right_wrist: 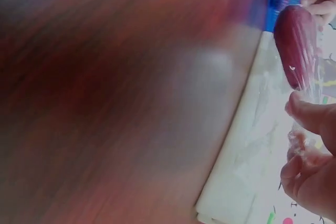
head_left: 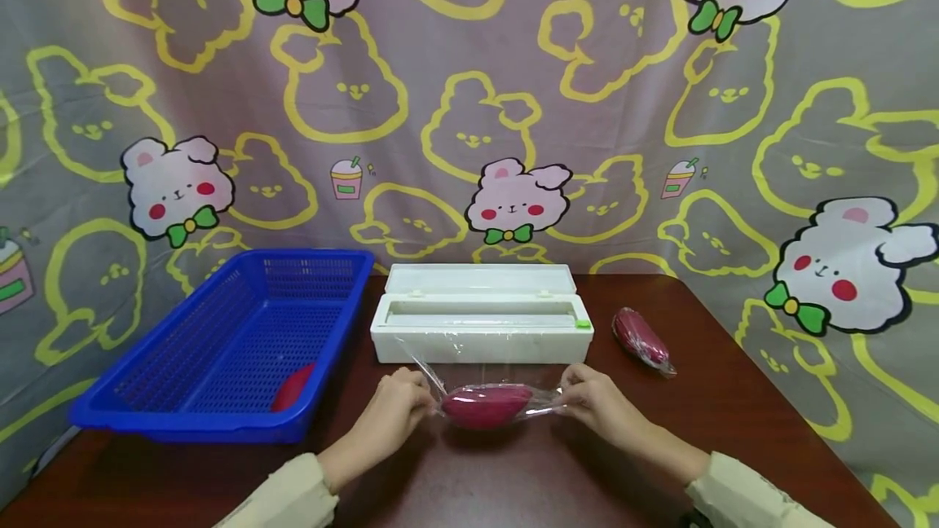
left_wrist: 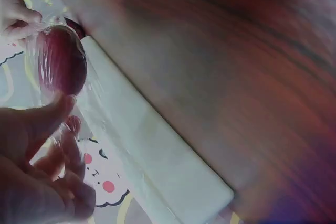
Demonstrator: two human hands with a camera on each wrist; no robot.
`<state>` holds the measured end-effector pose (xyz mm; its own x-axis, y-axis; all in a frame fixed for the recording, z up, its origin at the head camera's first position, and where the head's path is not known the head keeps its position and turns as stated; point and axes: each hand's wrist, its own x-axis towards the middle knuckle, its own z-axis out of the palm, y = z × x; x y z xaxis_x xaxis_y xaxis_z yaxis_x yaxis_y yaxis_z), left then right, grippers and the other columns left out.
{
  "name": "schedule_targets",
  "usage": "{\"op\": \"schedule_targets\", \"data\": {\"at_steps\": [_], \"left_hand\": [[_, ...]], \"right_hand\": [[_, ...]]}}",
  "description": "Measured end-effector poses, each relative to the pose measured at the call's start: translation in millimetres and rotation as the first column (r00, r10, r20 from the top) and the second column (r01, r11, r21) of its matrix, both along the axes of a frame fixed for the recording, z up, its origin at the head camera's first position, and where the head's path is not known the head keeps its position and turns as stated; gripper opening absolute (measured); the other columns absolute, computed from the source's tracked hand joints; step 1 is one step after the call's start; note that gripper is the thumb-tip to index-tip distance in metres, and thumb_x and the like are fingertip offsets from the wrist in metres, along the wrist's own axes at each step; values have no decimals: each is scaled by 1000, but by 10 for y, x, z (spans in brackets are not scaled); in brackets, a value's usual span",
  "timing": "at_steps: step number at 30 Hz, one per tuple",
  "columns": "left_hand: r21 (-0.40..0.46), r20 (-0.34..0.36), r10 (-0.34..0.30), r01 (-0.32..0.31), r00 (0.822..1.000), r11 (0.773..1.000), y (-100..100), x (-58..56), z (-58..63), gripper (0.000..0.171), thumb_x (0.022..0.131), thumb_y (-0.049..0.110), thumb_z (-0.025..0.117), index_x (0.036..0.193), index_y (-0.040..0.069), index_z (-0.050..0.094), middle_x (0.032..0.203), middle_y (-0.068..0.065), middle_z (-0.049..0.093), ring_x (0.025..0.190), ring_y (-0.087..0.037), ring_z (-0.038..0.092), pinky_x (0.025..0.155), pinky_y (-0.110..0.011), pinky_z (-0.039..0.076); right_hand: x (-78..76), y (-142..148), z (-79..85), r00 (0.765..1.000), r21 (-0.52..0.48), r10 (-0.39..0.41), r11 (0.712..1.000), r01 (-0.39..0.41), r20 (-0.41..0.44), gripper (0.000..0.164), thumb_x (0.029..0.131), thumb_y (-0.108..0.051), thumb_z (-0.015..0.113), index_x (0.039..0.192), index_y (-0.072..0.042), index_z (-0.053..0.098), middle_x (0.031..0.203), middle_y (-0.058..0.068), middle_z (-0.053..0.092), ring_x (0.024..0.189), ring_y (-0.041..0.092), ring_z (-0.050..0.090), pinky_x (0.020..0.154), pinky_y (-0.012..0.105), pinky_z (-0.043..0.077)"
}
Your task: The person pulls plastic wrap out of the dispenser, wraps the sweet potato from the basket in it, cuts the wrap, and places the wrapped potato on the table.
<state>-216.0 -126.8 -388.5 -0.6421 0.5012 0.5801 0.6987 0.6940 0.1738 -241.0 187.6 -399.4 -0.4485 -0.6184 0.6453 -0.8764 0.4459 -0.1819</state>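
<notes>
A smooth, purplish-red oblong piece [head_left: 484, 407], shaped like a sweet potato, sits in clear plastic wrap [head_left: 544, 402] in front of the white wrap dispenser. My left hand [head_left: 402, 406] pinches the gathered wrap at the piece's left end, thumb against fingers. At the other end my right hand [head_left: 596, 404] pinches the wrap the same way. In the left wrist view the film lies creased over the red piece [left_wrist: 62, 61]. The right wrist view has my right thumb [right_wrist: 302, 106] close to its near tip. A loose flap of film stands up beside my left hand.
The white dispenser box [head_left: 480, 346] stands open behind my hands, its lid tilted back. A blue basket [head_left: 337, 332] at left holds another red piece [head_left: 295, 386]. A wrapped red piece [head_left: 640, 336] lies on the brown table [head_left: 741, 398] at right. A patterned curtain hangs behind.
</notes>
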Motion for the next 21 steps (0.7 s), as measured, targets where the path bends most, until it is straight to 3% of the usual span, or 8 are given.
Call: {"op": "schedule_targets", "data": {"at_steps": [5,10,13,15,17,19,21], "left_hand": [[17,93,24,-26,995,1000,-9,13,38,6,61,18,76,62,18,70,95,2,65,86,-15,41,66,-35,27],[85,173,-63,48,983,995,-47,-51,7,5,67,15,74,65,15,70,78,8,64,76,-9,46,68,-29,33],[180,233,-128,86,964,980,-87,-109,-12,5,71,13,72,67,10,70,69,7,63,68,-6,48,63,-24,39],[271,300,-170,87,939,959,-111,-149,-16,6,73,10,70,69,5,70,67,5,62,63,-4,48,58,-22,41],[360,381,-206,61,901,931,-125,-168,1,8,77,8,68,73,1,69,67,0,63,61,-3,49,53,-22,42],[446,453,-245,20,857,895,-126,-183,12,11,81,6,64,79,-3,68,70,-6,64,60,-4,51,52,-22,43],[506,505,-268,-30,820,862,-115,-195,20,14,84,7,60,90,-5,65,70,-9,63,59,-8,52,50,-22,41]], "right_hand": [[-2,-16,57,999,1,-47,999,47,0,16,59,-1,78,66,-11,68,83,5,56,77,16,51,66,26,44],[29,2,153,980,58,-126,991,118,156,11,62,-11,78,64,-17,69,96,5,59,89,20,43,71,37,32],[-7,43,176,967,29,-39,999,32,253,5,68,-11,75,69,-13,71,94,6,61,87,18,45,71,33,35],[-55,75,164,941,-58,89,996,-74,327,2,72,-6,71,73,-7,70,85,7,62,76,16,50,64,27,42],[-102,105,146,891,-160,217,973,-166,398,5,76,1,66,80,1,69,75,9,61,61,16,51,50,24,44],[-133,121,138,834,-244,295,949,-199,467,13,80,6,60,92,7,66,69,11,60,51,18,50,43,26,43],[-151,121,150,806,-280,323,938,-204,496,21,82,8,56,102,9,62,68,13,59,48,20,48,41,28,43]]}}
